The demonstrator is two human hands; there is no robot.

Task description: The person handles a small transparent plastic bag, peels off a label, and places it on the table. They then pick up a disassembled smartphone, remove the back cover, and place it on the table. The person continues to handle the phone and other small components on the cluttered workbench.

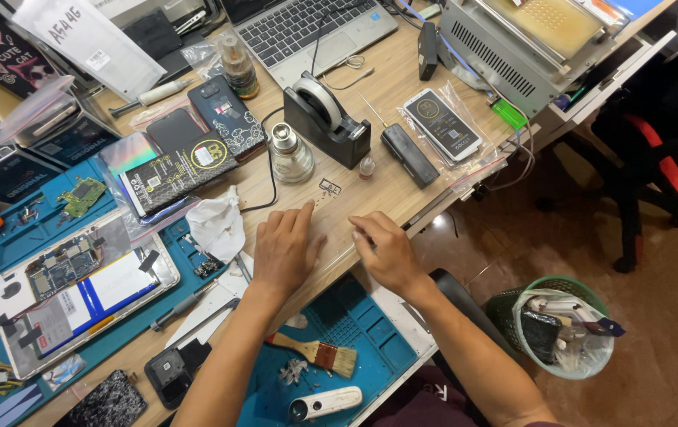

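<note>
Small metal frame part: a tiny thin rectangular metal piece (329,187) lies flat on the bare wooden tabletop (390,186), just beyond both hands and a little towards the black tape dispenser.
Left hand: the left hand (284,251) lies palm down on the wood, fingers loosely together and stretched forward, holding nothing; its fingertips reach nearest to the part, which sits just ahead and slightly to the right of them.
Right hand: the right hand (386,251) rests knuckles up with the fingers curled towards the left; whether they pinch anything I cannot tell. The part lies ahead and to its left, a bit further off than from the left hand.
Long axis: the part's longer side runs roughly across the hands' line of reach, tilted slightly down to the right; too small to tell which end is which.
Near side: a wooden-handled flat brush (317,353) lies on the blue work mat (371,340) below the wrists.
Beside the left hand: a crumpled white tissue (218,225).
Beyond the part: a small silver bell-shaped metal burner (289,154) and a black tape dispenser with a white roll (327,117), well clear of the fingers.
</note>
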